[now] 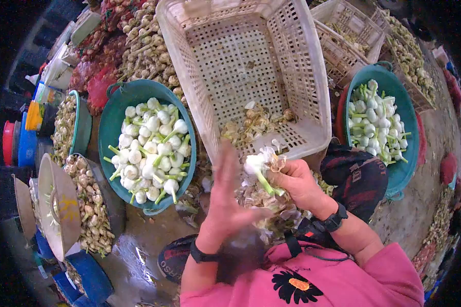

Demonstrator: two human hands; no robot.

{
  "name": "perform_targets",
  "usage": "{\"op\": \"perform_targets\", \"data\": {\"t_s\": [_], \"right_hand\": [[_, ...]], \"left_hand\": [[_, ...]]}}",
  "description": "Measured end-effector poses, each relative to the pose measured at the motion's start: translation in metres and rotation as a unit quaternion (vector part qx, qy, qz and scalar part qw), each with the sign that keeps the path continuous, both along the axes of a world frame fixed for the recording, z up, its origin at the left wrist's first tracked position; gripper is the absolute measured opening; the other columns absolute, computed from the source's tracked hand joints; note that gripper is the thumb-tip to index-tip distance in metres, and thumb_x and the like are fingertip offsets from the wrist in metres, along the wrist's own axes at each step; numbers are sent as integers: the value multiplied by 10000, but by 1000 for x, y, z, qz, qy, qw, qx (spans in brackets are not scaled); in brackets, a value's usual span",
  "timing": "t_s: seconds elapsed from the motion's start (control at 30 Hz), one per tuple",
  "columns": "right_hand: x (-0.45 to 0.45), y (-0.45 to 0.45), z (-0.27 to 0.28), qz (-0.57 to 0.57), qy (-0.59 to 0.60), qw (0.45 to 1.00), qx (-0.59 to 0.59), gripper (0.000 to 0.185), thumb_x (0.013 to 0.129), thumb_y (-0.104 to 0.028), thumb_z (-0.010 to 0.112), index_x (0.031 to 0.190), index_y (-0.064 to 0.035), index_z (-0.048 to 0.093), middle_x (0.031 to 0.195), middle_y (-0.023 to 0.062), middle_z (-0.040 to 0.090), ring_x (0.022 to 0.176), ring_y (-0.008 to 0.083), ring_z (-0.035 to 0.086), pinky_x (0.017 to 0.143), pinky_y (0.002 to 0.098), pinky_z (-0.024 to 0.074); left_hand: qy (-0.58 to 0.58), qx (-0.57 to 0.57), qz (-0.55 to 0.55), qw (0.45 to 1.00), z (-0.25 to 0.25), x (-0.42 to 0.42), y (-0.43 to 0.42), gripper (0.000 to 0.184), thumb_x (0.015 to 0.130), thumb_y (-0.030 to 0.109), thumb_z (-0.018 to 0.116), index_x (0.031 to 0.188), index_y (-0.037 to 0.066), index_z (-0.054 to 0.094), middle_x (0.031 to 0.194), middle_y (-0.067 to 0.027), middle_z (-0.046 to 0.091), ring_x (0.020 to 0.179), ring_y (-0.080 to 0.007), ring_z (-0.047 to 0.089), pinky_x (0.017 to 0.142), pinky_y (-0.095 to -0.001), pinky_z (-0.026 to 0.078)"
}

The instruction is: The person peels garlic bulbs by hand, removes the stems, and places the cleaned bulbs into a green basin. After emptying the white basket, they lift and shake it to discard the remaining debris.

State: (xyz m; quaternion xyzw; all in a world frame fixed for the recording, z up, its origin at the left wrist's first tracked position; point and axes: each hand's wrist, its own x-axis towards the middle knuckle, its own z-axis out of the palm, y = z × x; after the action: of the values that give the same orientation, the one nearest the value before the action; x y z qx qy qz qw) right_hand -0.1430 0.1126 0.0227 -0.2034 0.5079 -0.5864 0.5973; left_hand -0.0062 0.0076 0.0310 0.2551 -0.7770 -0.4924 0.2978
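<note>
My right hand (pixel 303 187) is closed around a garlic bulb (pixel 254 165), whose white head points left and whose green stem hangs down. Loose papery skin is bunched at its fingers. Smeared by motion, my left hand (pixel 224 202) is raised just left of the bulb, its fingers stretched up and thumb apart, with nothing visible in it. Garlic skins (pixel 264 225) are heaped on my lap below both hands. Just beyond them, a white plastic crate (pixel 320 115) is tilted toward me, with skins and a few garlic pieces at its near end.
To the left, a green tub (pixel 103 134) holds peeled white garlic; another green tub (pixel 412 148) with similar bulbs stands right. Unpeeled garlic (pixel 147 46) is piled behind. More crates (pixel 338 59) stand at the upper right. Basins of garlic (pixel 89 215) line the left side.
</note>
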Motion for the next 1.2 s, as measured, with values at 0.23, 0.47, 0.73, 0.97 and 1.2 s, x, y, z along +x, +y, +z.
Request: {"op": "perform_targets", "data": {"t_s": [0.23, 0.47, 0.73, 0.97, 1.2], "right_hand": [[8, -3, -1, 71, 134, 987, -48, 179, 848, -155, 575, 931, -6, 629, 754, -34, 571, 687, 45, 465, 591, 244, 421], [19, 23, -44, 433, 510, 735, 110, 414, 798, -412, 576, 638, -30, 607, 666, 190, 606, 643, 372, 604, 596, 446, 481], [-109, -118, -80, 127, 697, 681, 184, 213, 778, -220, 537, 754, -28, 627, 730, 200, 609, 727, 381, 588, 643, 454, 476], [-183, -134, -238, 352, 722, 576, 151, 180, 693, -94, 567, 859, -70, 632, 796, 157, 632, 810, 358, 608, 700, 443, 498], [-197, -156, -232, 249, 670, 670, 198, 207, 699, -219, 656, 816, -48, 662, 771, 173, 623, 711, 293, 624, 660, 386, 506]], "left_hand": [[21, 261, 42, 964, -12, 9, 3, 330, 923, 226, 506, 1047, -63, 606, 1013, -133, 641, 930, -171, 596, 834, -277, 452], [18, 251, 199, 947, 2, 13, -23, 345, 940, 249, 372, 1061, -27, 539, 964, -139, 613, 861, -222, 605, 737, -366, 517], [85, 579, 170, 793, -4, 5, -8, 273, 859, 127, 526, 1051, -66, 543, 974, -158, 614, 843, -218, 619, 688, -284, 520], [-29, 622, 194, 758, -13, 4, -17, 335, 804, 54, 600, 1111, -58, 525, 988, -154, 624, 753, -202, 642, 615, -283, 526], [-29, 604, 187, 774, -25, 6, -19, 365, 829, 52, 582, 1163, -57, 487, 1005, -131, 607, 769, -188, 633, 615, -276, 525]]}}
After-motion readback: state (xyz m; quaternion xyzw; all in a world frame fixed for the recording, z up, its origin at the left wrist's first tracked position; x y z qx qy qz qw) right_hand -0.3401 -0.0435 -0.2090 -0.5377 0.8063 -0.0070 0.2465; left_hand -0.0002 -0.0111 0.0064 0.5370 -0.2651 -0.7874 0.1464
